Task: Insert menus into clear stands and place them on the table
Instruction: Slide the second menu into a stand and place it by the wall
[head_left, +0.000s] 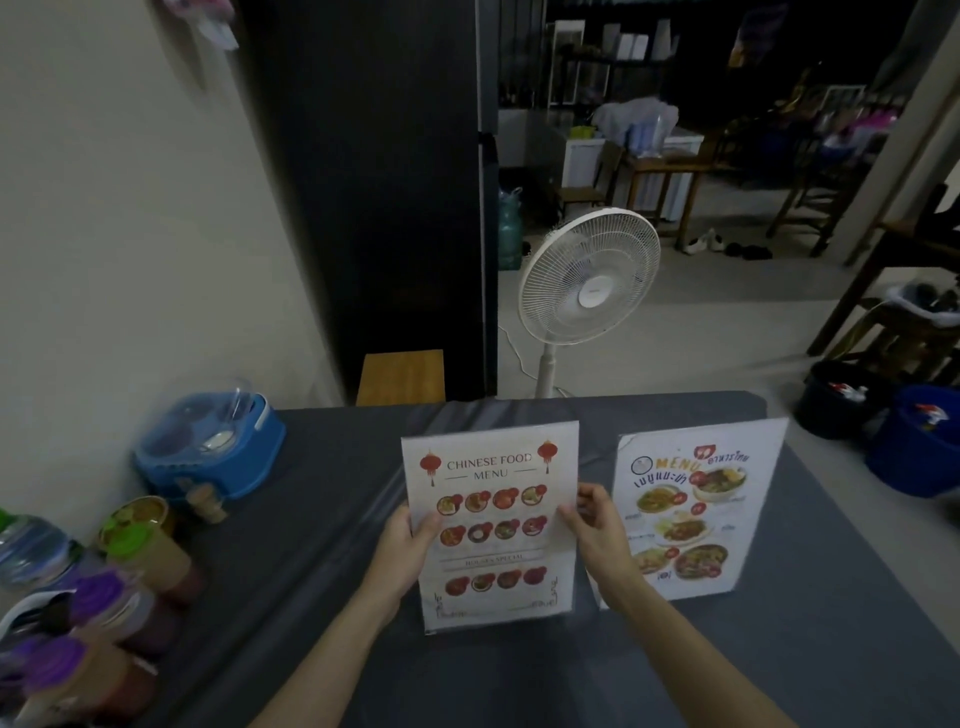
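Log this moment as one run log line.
left hand and right hand: gripping Chinese food menu stand | Thai menu stand: upright on table

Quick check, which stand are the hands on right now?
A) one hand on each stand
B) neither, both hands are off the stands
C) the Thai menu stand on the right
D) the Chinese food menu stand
D: the left hand and right hand grip opposite side edges of the Chinese food menu stand, while the Thai menu stand stands untouched to its right on the table.
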